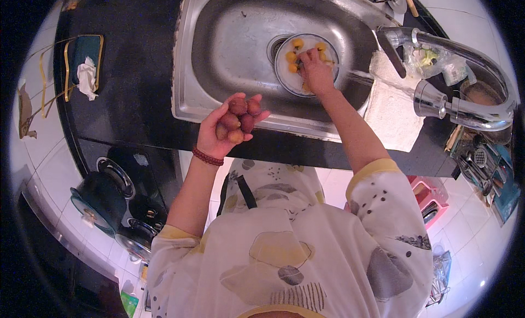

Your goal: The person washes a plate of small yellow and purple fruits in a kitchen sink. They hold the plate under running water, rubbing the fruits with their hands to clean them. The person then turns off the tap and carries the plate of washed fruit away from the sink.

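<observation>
My left hand (211, 129), palm up with a dark red braided bracelet at its wrist, holds several round reddish-brown fruits (238, 119) over the sink's front rim. Inside the stainless steel sink (229, 51) sits a round pale bowl (287, 79) with a dark rim, beside the drain. Several small yellow-orange fruits (291, 56) lie in the bowl. My right hand (316, 72) reaches down into the bowl among them; its fingertips are partly hidden, so whether it grips anything does not show. Water (365, 77) streams from the faucet head (430, 98) toward the bowl.
A white cloth (393, 121) lies right of the sink, under the curved chrome faucet (488, 55). Plastic bags (451, 68) and utensils (480, 162) are farther right. On the left are a teal holder (88, 47) with crumpled tissue (87, 78) and a dark green pot (100, 203) by the stove.
</observation>
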A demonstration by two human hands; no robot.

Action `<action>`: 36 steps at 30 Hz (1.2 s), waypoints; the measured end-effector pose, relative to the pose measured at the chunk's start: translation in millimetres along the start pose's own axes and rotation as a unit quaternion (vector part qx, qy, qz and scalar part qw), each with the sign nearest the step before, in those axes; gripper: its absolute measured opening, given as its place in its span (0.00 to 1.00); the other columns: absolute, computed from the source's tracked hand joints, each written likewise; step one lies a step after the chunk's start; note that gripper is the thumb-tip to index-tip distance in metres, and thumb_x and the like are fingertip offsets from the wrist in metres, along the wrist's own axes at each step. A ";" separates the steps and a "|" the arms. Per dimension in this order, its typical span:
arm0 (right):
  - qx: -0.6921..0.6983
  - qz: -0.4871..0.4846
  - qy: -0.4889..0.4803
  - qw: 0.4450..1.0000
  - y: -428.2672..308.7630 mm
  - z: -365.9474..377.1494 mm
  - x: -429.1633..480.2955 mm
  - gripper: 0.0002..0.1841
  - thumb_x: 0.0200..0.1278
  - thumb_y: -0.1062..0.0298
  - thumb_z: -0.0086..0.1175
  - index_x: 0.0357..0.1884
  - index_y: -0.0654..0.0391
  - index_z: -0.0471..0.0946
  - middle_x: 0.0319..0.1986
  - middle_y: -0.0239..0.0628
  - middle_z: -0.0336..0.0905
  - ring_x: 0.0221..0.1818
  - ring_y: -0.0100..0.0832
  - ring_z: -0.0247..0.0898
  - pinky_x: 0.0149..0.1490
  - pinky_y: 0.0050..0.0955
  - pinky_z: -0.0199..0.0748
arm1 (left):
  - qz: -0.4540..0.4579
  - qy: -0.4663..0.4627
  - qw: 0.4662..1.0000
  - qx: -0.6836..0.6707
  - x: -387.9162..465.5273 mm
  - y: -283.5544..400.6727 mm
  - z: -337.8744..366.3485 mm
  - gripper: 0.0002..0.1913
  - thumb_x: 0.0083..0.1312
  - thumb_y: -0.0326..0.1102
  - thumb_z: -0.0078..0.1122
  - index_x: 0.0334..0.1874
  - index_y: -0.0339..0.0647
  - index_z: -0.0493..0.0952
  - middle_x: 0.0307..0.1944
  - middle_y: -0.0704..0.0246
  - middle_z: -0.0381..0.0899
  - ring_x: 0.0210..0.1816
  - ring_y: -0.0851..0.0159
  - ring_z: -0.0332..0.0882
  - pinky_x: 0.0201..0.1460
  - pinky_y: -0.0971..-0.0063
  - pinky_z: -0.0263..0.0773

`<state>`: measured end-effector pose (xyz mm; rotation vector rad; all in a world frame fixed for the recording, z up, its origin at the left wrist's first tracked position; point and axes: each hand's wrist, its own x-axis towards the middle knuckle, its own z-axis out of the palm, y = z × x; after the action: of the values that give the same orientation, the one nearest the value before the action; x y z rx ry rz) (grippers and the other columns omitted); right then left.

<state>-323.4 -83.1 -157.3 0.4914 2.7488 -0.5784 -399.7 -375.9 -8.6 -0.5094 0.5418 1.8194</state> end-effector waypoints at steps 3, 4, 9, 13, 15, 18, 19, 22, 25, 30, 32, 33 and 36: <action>0.070 -0.041 0.053 0.995 5.8 -10.8 -6.2 0.23 0.57 0.65 0.60 0.56 0.52 0.71 0.52 0.48 0.70 0.48 0.52 0.75 0.46 0.48 0.79 | 0.006 0.039 0.999 0.015 -0.6 -1.2 2.5 0.22 0.73 0.49 0.42 0.64 0.51 0.74 0.71 0.59 0.65 0.68 0.42 0.65 0.28 0.83 0.78; 0.068 -0.030 0.095 0.993 9.4 -16.0 -6.7 0.23 0.57 0.65 0.60 0.56 0.52 0.71 0.50 0.48 0.71 0.48 0.52 0.75 0.47 0.48 0.78 | 0.005 0.027 1.000 0.012 0.0 -0.3 1.2 0.22 0.73 0.49 0.42 0.64 0.51 0.74 0.71 0.59 0.65 0.68 0.42 0.65 0.28 0.83 0.78; 0.019 0.063 0.160 0.985 12.7 -31.5 -14.2 0.21 0.56 0.63 0.62 0.52 0.54 0.74 0.45 0.49 0.72 0.46 0.53 0.75 0.48 0.47 0.77 | 0.008 0.042 0.999 0.005 1.5 2.1 -0.6 0.22 0.73 0.49 0.43 0.64 0.50 0.74 0.70 0.58 0.65 0.68 0.41 0.65 0.31 0.78 0.82; 0.006 0.029 0.060 0.998 10.4 -16.0 -15.0 0.23 0.55 0.59 0.63 0.53 0.52 0.74 0.47 0.47 0.71 0.49 0.51 0.73 0.48 0.46 0.77 | 0.006 0.015 1.000 -0.006 3.2 5.5 2.1 0.22 0.73 0.48 0.43 0.65 0.49 0.73 0.70 0.58 0.65 0.68 0.40 0.64 0.34 0.72 0.85; 0.013 0.025 0.089 0.996 10.6 -16.9 -15.7 0.24 0.56 0.56 0.63 0.55 0.48 0.74 0.48 0.45 0.71 0.52 0.49 0.73 0.49 0.46 0.77 | 0.002 0.016 1.000 -0.010 3.5 6.7 2.3 0.22 0.73 0.49 0.43 0.65 0.49 0.72 0.70 0.57 0.64 0.68 0.40 0.63 0.35 0.71 0.85; -0.055 0.001 0.109 0.992 9.1 -24.4 -19.2 0.22 0.54 0.59 0.63 0.51 0.51 0.75 0.47 0.46 0.69 0.53 0.49 0.68 0.52 0.46 0.75 | -0.001 0.003 1.000 -0.009 5.5 6.1 1.1 0.23 0.73 0.49 0.43 0.65 0.49 0.72 0.71 0.57 0.63 0.69 0.41 0.63 0.34 0.72 0.85; -0.043 -0.015 0.069 0.997 10.2 -26.3 -22.5 0.22 0.54 0.59 0.63 0.51 0.51 0.75 0.47 0.45 0.69 0.52 0.49 0.68 0.52 0.46 0.75 | -0.003 0.003 1.000 -0.012 6.3 6.3 0.4 0.22 0.73 0.49 0.43 0.65 0.49 0.72 0.71 0.57 0.63 0.69 0.41 0.63 0.34 0.71 0.85; -0.012 -0.001 0.012 1.000 19.0 -26.9 -28.5 0.22 0.54 0.60 0.63 0.51 0.51 0.74 0.46 0.45 0.69 0.50 0.50 0.69 0.52 0.47 0.74 | -0.006 0.002 1.000 -0.015 8.0 6.2 1.1 0.22 0.73 0.49 0.43 0.64 0.49 0.73 0.71 0.58 0.63 0.69 0.42 0.64 0.35 0.70 0.86; 0.008 0.051 0.026 0.998 18.0 -25.3 -25.6 0.22 0.55 0.60 0.63 0.51 0.53 0.74 0.47 0.47 0.69 0.51 0.51 0.70 0.51 0.48 0.75 | -0.010 -0.002 1.000 -0.008 8.2 6.3 4.3 0.22 0.73 0.49 0.43 0.64 0.50 0.73 0.71 0.58 0.63 0.69 0.42 0.64 0.36 0.69 0.86; 0.076 0.084 0.074 0.991 34.2 -5.2 -13.6 0.22 0.61 0.56 0.59 0.55 0.55 0.72 0.49 0.51 0.70 0.51 0.53 0.72 0.51 0.49 0.75 | -0.019 0.007 1.000 -0.013 9.7 5.8 9.1 0.22 0.73 0.50 0.43 0.64 0.50 0.73 0.70 0.58 0.64 0.69 0.42 0.63 0.35 0.68 0.86; 0.077 0.037 0.016 0.996 27.3 -6.0 -15.9 0.22 0.62 0.57 0.57 0.55 0.55 0.71 0.47 0.51 0.71 0.48 0.53 0.73 0.50 0.50 0.75 | -0.010 0.027 1.000 -0.009 10.0 3.7 9.5 0.22 0.73 0.50 0.43 0.64 0.50 0.73 0.71 0.58 0.64 0.69 0.42 0.64 0.34 0.68 0.85; 0.076 0.015 -0.012 0.997 21.4 -12.3 -17.9 0.21 0.63 0.57 0.56 0.55 0.56 0.71 0.46 0.51 0.71 0.46 0.53 0.74 0.49 0.50 0.75 | -0.007 0.035 0.999 -0.008 10.1 2.7 10.1 0.22 0.73 0.50 0.44 0.64 0.50 0.73 0.71 0.58 0.64 0.69 0.42 0.64 0.34 0.68 0.85; 0.060 -0.040 0.181 0.981 54.7 7.0 -13.0 0.22 0.62 0.57 0.58 0.55 0.56 0.70 0.47 0.51 0.72 0.45 0.53 0.76 0.48 0.49 0.76 | -0.012 0.009 1.000 -0.012 10.6 3.1 7.0 0.22 0.73 0.50 0.44 0.63 0.51 0.74 0.71 0.58 0.64 0.68 0.42 0.64 0.33 0.70 0.85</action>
<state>-289.2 -42.5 -177.2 0.5657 3.1019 -0.7424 -406.3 -364.6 -8.8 -0.5460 0.5245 1.8017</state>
